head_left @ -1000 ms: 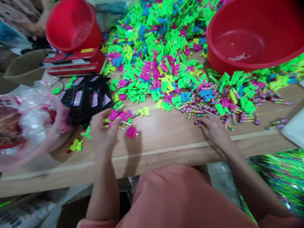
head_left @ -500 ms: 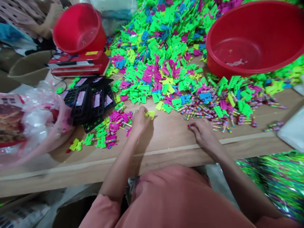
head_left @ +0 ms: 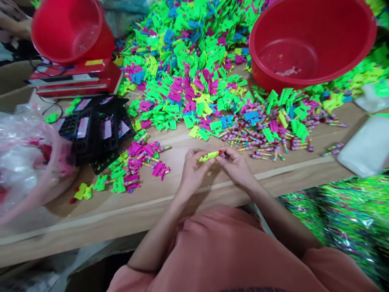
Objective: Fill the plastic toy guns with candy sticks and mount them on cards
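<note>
Over the wooden table (head_left: pixel 170 190), my left hand (head_left: pixel 194 168) is closed on a yellow plastic piece (head_left: pixel 209 155). Touching its right end, my right hand (head_left: pixel 235 164) pinches a small stick with a dark red tip (head_left: pixel 221 153). Both hands meet in front of my body. Beyond them spreads a large heap of green, pink, blue and yellow plastic pieces (head_left: pixel 194 61). Many small striped sticks (head_left: pixel 243 136) lie at the heap's near right edge. To the left of my hands is a smaller group of pink, green and yellow pieces (head_left: pixel 142 156), some with sticks among them.
Large red tub (head_left: pixel 304 77) at back right; smaller red tub (head_left: pixel 73 36) on a red device (head_left: pixel 75 79) at back left. Black trays (head_left: pixel 100 129) and a pink basket (head_left: pixel 54 170) with clear plastic stand left. White object (head_left: pixel 364 146) at right. Someone's arm shows upper left.
My hands have come together, bringing the yellow piece and the red-tipped stick into contact. More pink pieces show beside the left group, where my left hand was. The view has shifted right.
</note>
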The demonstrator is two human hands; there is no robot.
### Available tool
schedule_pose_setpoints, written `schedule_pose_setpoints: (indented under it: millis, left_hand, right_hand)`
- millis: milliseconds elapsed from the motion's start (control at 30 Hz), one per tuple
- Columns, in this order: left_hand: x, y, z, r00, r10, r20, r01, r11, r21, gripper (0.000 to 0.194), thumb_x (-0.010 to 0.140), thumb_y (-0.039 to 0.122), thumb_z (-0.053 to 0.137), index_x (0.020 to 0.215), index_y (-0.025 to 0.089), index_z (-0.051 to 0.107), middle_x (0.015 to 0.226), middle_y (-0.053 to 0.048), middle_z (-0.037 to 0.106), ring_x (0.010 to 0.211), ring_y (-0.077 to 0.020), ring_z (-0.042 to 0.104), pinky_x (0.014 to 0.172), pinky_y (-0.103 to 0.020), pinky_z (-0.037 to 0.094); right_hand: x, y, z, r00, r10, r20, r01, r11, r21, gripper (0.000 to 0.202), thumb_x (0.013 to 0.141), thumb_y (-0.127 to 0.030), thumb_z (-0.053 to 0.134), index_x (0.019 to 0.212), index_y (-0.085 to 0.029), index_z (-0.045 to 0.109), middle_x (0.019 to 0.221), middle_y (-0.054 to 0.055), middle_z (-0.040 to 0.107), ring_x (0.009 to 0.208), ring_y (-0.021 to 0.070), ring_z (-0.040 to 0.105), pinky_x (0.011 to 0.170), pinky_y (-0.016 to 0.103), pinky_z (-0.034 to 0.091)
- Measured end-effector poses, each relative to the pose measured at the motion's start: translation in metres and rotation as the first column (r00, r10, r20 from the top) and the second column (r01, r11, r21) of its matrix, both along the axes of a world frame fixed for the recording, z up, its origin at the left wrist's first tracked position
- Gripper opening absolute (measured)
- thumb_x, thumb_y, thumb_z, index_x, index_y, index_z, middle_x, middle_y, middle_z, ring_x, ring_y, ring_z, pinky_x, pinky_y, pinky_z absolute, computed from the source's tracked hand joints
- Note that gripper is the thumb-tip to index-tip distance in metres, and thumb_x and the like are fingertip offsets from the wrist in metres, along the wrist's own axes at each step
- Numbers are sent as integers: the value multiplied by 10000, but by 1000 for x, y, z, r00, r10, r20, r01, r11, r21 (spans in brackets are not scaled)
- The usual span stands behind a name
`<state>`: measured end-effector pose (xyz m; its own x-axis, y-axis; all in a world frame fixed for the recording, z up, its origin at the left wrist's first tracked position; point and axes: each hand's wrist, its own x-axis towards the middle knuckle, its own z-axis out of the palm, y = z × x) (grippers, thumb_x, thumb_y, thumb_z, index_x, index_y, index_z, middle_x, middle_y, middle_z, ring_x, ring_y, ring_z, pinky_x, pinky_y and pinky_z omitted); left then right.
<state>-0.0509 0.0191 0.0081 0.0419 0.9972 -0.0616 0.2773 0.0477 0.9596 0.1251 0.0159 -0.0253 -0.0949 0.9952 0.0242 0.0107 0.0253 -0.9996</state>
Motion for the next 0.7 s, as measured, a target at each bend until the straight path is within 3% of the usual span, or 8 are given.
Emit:
schedule_pose_setpoints:
  millis: [33, 100, 167, 233, 333, 433, 500, 700]
  left_hand:
    - [0, -1, 0, 997, 10, -80, -6, 999, 53, 325, 823, 459, 769, 1040, 217, 774, 1040, -87, 647, 1030, -237, 604, 880, -328, 482]
    - [1, -4, -1, 995, -25, -101, 25, 1000, 0, 455, 901, 578, 660, 1173, 222, 737, 936, -78, 651, 896, -222, 630, 824, -333, 491]
    - [2, -6, 0, 993, -85, 85, 100, 977, -186, 636, 931, 722, 506, 1254, 199, 669, 787, -46, 644, 674, -187, 619, 663, -312, 483]
    - [5, -6, 2, 948, -50, 315, 160, 928, -336, 699, 889, 778, 521, 1219, 172, 634, 731, -31, 651, 578, -163, 606, 584, -289, 469]
    - [9, -2, 7, 870, 148, 471, 71, 907, -415, 648, 707, 581, 864, 1139, 175, 602, 790, -14, 692, 599, -123, 616, 615, -258, 501]
    - [8, 2, 12, 810, 303, 501, -85, 907, -412, 848, 536, 333, 985, 1257, 219, 552, 842, 38, 687, 646, -100, 615, 640, -237, 517]
    - [7, 3, 15, 788, 337, 514, -120, 904, -409, 887, 512, 277, 981, 1290, 234, 556, 874, 47, 682, 684, -99, 622, 643, -229, 520]
    - [9, 0, 19, 757, 330, 564, -39, 884, -465, 568, 515, 265, 962, 986, 188, 655, 838, 31, 694, 660, -90, 603, 578, -207, 460]
  right_hand:
    - [1, 0, 1, 999, -22, 28, 22, 999, 29, 185, 926, -375, 687, 1033, -223, 688, 940, 17, 663, 877, 175, 607, 805, 297, 508]
    - [2, -2, 4, 995, -53, 83, 42, 991, 125, 109, 945, -317, 669, 1003, -231, 701, 959, 28, 665, 909, 189, 611, 825, 315, 508]
    - [4, -3, 8, 990, -55, 129, 24, 972, 232, 87, 963, -270, 652, 1009, -246, 722, 989, 38, 669, 961, 204, 619, 871, 344, 509]
    - [5, -5, 12, 985, -24, 173, -28, 956, 291, 130, 983, -246, 628, 1037, -265, 746, 1006, 46, 671, 1007, 217, 624, 910, 372, 511]
    - [5, -9, 16, 976, 35, 215, -94, 958, 271, 200, 990, -278, 637, 1151, -292, 754, 1109, 63, 667, 1103, 237, 618, 960, 403, 518]
    - [6, -11, 18, 975, 65, 213, -110, 972, 206, 354, 986, -340, 655, 1337, -304, 687, 1221, 79, 634, 1183, 248, 589, 986, 407, 522]
    - [7, -12, 17, 979, 87, 182, -116, 981, 154, 378, 1009, -359, 617, 1379, -297, 659, 1207, 79, 638, 1155, 235, 597, 975, 397, 526]
    - [6, -12, 8, 990, 92, -103, -101, 992, -77, 293, 936, -431, 723, 1143, -225, 698, 939, 29, 701, 825, 166, 658, 754, 297, 550]
